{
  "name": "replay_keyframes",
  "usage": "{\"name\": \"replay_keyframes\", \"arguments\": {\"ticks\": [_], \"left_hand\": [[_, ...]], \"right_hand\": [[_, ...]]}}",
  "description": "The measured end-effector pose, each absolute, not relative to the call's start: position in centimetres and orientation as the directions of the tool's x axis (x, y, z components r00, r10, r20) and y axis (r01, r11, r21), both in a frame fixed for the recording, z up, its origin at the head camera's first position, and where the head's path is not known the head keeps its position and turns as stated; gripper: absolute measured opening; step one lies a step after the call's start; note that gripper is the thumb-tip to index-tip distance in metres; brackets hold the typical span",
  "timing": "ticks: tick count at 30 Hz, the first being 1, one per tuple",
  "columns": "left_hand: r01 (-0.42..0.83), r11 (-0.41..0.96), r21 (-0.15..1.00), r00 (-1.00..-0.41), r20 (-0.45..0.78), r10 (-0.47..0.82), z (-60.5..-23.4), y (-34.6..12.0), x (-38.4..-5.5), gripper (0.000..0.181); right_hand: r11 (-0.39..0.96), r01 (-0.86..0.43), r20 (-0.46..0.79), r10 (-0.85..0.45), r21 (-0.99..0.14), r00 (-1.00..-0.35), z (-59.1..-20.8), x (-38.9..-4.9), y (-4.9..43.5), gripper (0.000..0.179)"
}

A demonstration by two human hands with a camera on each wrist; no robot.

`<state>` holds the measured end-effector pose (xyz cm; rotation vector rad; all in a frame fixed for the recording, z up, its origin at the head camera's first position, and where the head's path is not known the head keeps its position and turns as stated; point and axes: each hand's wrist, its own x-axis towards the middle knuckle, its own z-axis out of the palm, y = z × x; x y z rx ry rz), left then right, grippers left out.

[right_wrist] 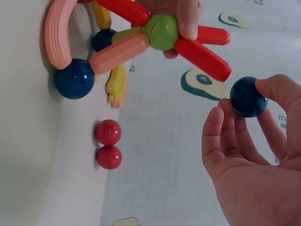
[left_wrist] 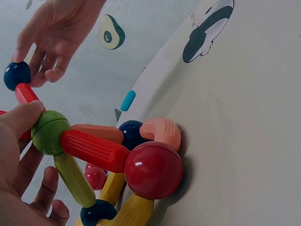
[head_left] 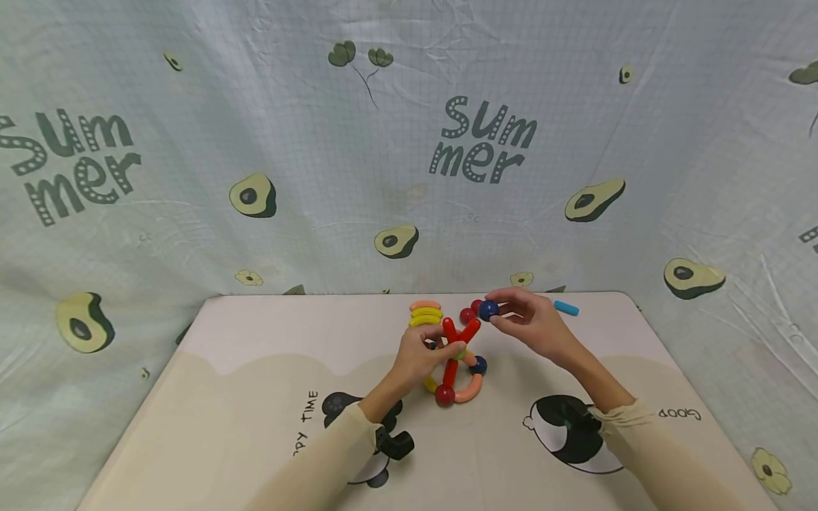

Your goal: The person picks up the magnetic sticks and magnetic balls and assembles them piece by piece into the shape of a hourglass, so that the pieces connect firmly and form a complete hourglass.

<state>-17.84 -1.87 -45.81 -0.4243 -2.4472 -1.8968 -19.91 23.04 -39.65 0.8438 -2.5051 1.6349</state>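
Observation:
My right hand (right_wrist: pixel 254 155) pinches a dark blue ball (right_wrist: pixel 249 97) between thumb and fingertips, just off the free ends of two red rods (right_wrist: pixel 204 59). With thumb and fingers my left hand (head_left: pixel 422 358) grips a construction of rods and balls at its green ball (left_wrist: pixel 51 132) and the red rods above. From that green ball, straight rods slope down to a ring on the table. The ring joins a large red ball (left_wrist: pixel 154 170), blue balls (right_wrist: pixel 75 78), curved pink rods (right_wrist: pixel 59 35) and curved yellow rods (left_wrist: pixel 134 211).
Behind the construction lie two loose red balls (right_wrist: pixel 108 132) side by side. Several yellow and pink curved rods (head_left: pixel 426 313) are grouped at the table's back edge. A light blue rod (head_left: pixel 566 308) lies at the back right. A printed cloth (head_left: pixel 409 142) hangs behind the table (head_left: pixel 255 426).

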Motion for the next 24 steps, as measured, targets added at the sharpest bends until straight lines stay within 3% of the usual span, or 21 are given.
{"name": "replay_keyframes", "arguments": {"ticks": [24], "left_hand": [[0.25,0.22,0.943,-0.954,0.202,0.219,-45.82,-1.91,-17.86,0.025]], "right_hand": [[0.287,-0.445,0.304,-0.425,-0.848,-0.853,-40.41,-19.37,22.1,0.042]]}}
